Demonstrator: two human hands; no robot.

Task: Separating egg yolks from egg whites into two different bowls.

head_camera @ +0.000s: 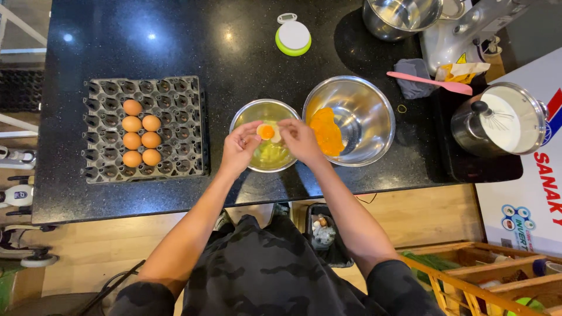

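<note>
Right over the smaller steel bowl point(266, 120), both hands hold one cracked egg point(268, 132) between them. The left hand point(239, 147) pinches one shell half with fingers closed around it, and the right hand point(300, 139) grips the other half the same way; the two shell pieces sit just beside each other, with a single round orange yolk showing in the opening. The shell looks pale against the yolk, and its edges are too small to make out clearly. Beneath it the smaller bowl holds clear, yellowish egg white.

Touching that bowl on its right side stands a larger steel bowl point(366, 105), where several yolks have pooled into one orange mass on the near left wall; they cannot be counted apart. That makes two mixing bowls in front of the person.

To the left lies one dark grey egg tray point(175, 126) carrying seven brown eggs point(141, 140): four in one column, three in the next.

Farther back on the black counter point(175, 35) sit one round white-and-green timer point(293, 36), one pink spatula point(430, 82) resting across a grey cloth point(410, 73), one stand mixer point(462, 32) with its steel bowl, and one lidded steel pot point(503, 120) with a whisk inside.
</note>
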